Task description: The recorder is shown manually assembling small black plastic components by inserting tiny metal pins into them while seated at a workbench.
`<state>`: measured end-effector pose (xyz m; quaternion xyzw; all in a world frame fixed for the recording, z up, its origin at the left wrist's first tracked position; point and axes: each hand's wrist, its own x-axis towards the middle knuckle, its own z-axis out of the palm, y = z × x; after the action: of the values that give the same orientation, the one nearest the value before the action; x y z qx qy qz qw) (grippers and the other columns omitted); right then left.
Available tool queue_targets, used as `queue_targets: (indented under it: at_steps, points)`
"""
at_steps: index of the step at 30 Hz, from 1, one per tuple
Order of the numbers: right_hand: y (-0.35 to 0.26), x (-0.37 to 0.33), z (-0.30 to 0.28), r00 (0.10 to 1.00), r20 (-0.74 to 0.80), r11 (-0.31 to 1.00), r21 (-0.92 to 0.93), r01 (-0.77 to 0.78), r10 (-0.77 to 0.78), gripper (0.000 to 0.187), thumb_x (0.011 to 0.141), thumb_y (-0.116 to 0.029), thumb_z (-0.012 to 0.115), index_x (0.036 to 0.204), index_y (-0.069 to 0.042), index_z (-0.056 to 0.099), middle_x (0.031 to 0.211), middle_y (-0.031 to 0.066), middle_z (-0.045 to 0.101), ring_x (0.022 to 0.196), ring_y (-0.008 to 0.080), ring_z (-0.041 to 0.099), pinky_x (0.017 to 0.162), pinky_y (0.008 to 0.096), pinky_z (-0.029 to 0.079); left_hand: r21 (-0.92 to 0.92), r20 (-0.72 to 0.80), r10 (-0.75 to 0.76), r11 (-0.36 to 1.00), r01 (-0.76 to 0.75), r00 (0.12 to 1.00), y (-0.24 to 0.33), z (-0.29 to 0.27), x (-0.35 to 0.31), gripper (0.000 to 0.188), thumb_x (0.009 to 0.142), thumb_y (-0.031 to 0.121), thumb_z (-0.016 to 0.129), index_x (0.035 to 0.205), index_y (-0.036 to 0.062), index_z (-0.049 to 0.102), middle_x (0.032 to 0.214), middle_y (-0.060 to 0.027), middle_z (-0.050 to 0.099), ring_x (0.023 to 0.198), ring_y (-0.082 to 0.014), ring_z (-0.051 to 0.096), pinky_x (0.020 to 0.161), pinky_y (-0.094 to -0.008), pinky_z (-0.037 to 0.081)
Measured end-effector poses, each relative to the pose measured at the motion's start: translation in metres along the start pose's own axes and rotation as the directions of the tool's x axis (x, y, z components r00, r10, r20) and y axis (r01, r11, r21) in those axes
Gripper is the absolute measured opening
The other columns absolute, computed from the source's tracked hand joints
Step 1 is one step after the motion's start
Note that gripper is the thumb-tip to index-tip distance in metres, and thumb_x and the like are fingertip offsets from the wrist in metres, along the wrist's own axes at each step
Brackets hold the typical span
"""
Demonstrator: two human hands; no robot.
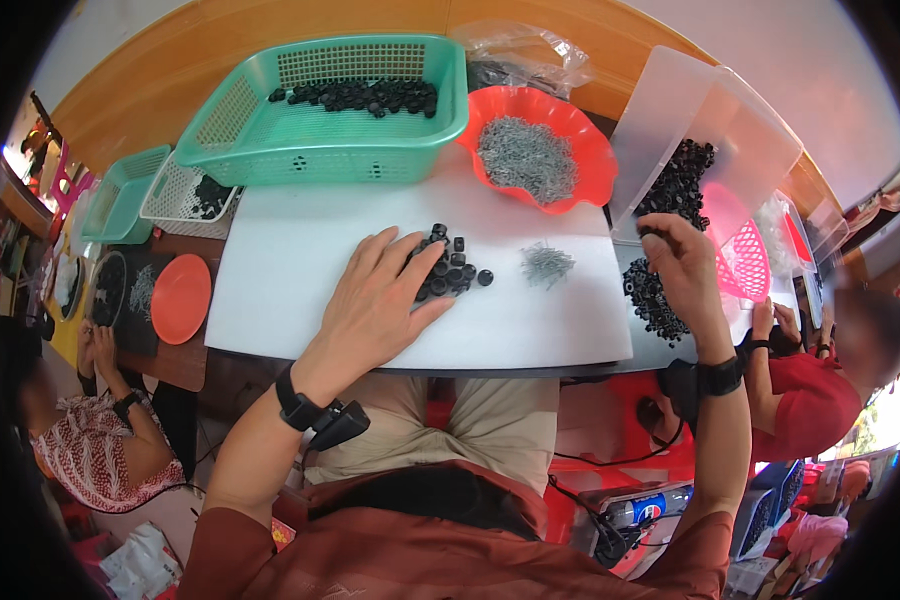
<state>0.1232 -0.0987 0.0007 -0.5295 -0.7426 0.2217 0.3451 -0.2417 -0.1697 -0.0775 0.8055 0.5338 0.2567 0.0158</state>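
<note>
My left hand [375,295] lies palm down on a white foam sheet [300,255], fingers spread. Its fingertips touch a cluster of small round black parts [457,262], some hidden under the fingers. To the right of the cluster is a small heap of thin silvery metal pins [547,264]. My right hand [685,270] is raised at the sheet's right edge, thumb and fingers closed together. A small dark piece shows at its fingertips, seemingly one of the black parts. Just below and left of that hand lies a loose pile of black parts [652,300].
Behind the sheet stand a green basket [310,165] of black parts and a red scalloped bowl [592,150] of pins. A clear bin [760,130] tips out black parts at right, near a pink basket [745,262]. Other people sit at both sides.
</note>
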Motion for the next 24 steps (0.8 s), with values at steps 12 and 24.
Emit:
queue_targets:
  at_steps: [12,24]
  points:
    - [-0.075,0.013,0.125,0.899,0.311,0.951,0.077,0.301,-0.31,0.02,0.09,-0.004,0.066,0.109,0.002,0.07,0.101,0.0223,0.07,0.093,0.0416,0.066,0.083,0.0452,0.052,-0.075,-0.011,-0.048,0.996,0.048,0.999,0.0,0.0,-0.001,0.075,0.088,0.037,0.077,0.148,0.0021,0.047,0.142,-0.0201,0.057,0.136,-0.0422,0.047,0.116,-0.0491,0.037]
    - [-0.084,0.022,0.147,0.836,0.397,0.906,-0.023,0.422,-0.379,0.025,0.09,-0.006,0.065,0.112,0.001,0.072,0.101,0.0224,0.069,0.094,0.0431,0.065,0.085,0.0484,0.051,-0.119,-0.035,-0.041,0.992,0.037,0.999,-0.003,0.0,-0.001,0.079,0.087,0.037,0.078,0.148,-0.0007,0.046,0.14,-0.0218,0.058,0.135,-0.0423,0.048,0.115,-0.0495,0.038]
